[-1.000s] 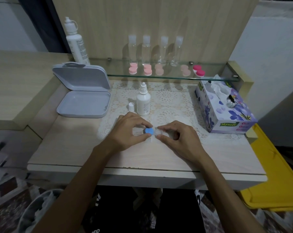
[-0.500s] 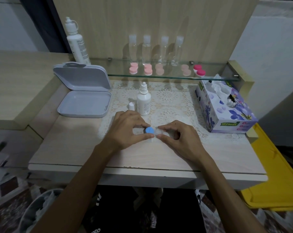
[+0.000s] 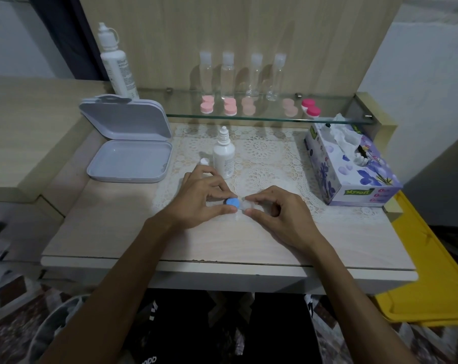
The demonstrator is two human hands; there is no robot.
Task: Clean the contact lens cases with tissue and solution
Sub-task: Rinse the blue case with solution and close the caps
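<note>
Blue plastic showed at the near middle of the table (image 3: 96,232): the cap (image 3: 232,201) of a small contact lens case (image 3: 242,204). The left hand (image 3: 201,199) pinched that cap; the right hand (image 3: 277,215), close beside it, pinched the clear right half. The case looked light, stiff and likely slippery, best gripped by its ridged cap edges. A solution bottle (image 3: 224,157) stood just beyond, a tissue box (image 3: 351,169) at far right.

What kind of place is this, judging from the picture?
Probably a dressing table or vanity corner at home, used for contact lens care: a glass shelf with pink lens cases and clear bottles, a lace mat, a tissue box.
</note>
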